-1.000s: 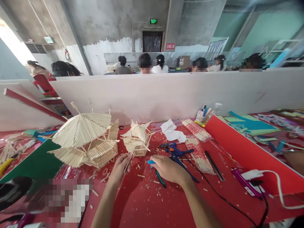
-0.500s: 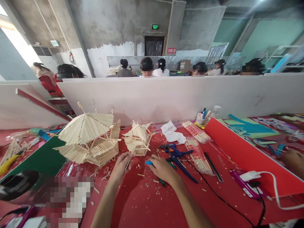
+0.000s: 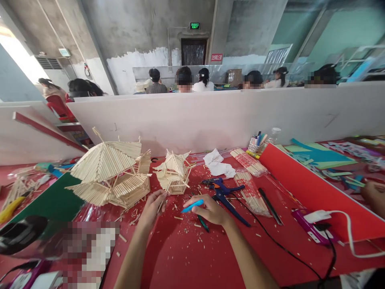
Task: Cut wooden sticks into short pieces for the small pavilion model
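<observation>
My left hand (image 3: 152,208) is closed in a pinch around a thin wooden stick (image 3: 161,205), just in front of the small stick pavilion (image 3: 174,170). In my right hand (image 3: 213,210) is a bright blue pen (image 3: 192,206), its tip pointing left over the red table; my fingers partly cover it. Green-handled pliers (image 3: 203,223) lie under that hand, their upper part hidden. To the right of it lies a blue glue gun (image 3: 223,193). A larger stick pavilion (image 3: 110,172) stands left of the small one.
Packs of sticks (image 3: 251,192) and a crumpled white tissue (image 3: 218,163) lie at the right. A red board (image 3: 319,200) and a green board (image 3: 51,206) flank the workspace. A purple power strip (image 3: 313,226) trails cables. Another person's hand (image 3: 374,196) shows far right.
My right hand has lifted a little and shifted right, and more of the blue pen shows, now slanting down left. My left hand stays nearly in place with the stick. The view has tilted slightly.
</observation>
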`<state>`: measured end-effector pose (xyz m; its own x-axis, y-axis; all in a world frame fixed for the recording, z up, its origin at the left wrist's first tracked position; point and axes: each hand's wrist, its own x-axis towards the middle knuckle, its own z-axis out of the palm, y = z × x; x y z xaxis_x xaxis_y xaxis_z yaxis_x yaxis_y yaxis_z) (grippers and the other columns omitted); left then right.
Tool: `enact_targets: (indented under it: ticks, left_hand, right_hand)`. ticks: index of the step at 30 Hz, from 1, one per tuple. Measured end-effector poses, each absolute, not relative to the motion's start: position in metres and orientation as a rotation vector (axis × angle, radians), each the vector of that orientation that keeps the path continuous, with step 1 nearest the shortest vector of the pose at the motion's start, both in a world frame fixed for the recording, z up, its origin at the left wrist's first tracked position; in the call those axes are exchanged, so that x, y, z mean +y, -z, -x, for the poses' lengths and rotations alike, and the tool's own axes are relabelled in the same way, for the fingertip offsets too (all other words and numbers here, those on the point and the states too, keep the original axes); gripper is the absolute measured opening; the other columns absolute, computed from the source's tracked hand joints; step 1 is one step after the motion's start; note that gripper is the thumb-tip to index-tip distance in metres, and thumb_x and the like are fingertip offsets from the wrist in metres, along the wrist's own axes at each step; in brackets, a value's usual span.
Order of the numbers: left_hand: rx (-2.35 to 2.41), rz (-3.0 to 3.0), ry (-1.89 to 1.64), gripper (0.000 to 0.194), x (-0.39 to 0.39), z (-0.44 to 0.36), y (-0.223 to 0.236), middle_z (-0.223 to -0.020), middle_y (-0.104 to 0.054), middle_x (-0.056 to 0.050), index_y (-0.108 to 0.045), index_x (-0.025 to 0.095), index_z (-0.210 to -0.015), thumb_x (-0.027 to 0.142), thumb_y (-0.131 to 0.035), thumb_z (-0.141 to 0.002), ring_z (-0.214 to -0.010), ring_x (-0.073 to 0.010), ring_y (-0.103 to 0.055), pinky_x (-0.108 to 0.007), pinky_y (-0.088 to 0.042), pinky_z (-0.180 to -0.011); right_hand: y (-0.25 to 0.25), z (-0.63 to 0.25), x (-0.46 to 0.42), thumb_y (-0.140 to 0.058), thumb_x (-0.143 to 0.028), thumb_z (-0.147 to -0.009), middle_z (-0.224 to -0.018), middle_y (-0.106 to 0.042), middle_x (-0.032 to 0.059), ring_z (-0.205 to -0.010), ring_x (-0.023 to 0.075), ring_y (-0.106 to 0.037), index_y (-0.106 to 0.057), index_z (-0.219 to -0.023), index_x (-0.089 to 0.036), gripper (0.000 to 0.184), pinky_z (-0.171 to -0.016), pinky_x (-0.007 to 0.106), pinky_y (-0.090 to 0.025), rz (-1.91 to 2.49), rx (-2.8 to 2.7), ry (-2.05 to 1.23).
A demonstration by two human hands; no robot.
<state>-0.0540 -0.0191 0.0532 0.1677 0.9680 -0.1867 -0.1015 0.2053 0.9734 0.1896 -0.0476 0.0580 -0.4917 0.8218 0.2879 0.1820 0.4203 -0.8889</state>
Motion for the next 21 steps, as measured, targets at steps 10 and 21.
enact_targets:
  ticks: [10, 21]
  left_hand:
    - [1.085, -1.076, -1.031, 0.040, -0.022, 0.054, -0.055, -0.044, -0.043, 0.008, -0.056, 0.018, -0.079, 0.053, -0.073, -0.073, -0.039, -0.0054, -0.025, -0.019, -0.013, -0.040]
    - [1.097, -1.071, -1.033, 0.040, -0.022, 0.053, -0.056, -0.043, -0.044, 0.008, -0.057, 0.018, -0.082, 0.054, -0.072, -0.073, -0.040, -0.0060, -0.026, -0.019, -0.015, -0.042]
  right_hand:
    - [-0.052, -0.197, -0.045, -0.062, -0.043, -0.092, -0.080, -0.072, 0.0023, -0.074, 0.0176, -0.069, -0.068, -0.096, -0.019, 0.024, -0.072, 0.028, -0.052, 0.997, -1.738, -1.027]
    - [-0.051, -0.147, -0.049, -0.054, -0.037, -0.097, -0.111, -0.075, 0.0104, -0.102, 0.0241, -0.072, -0.068, -0.117, -0.022, 0.028, -0.083, 0.035, -0.059, 0.977, -1.589, -0.706]
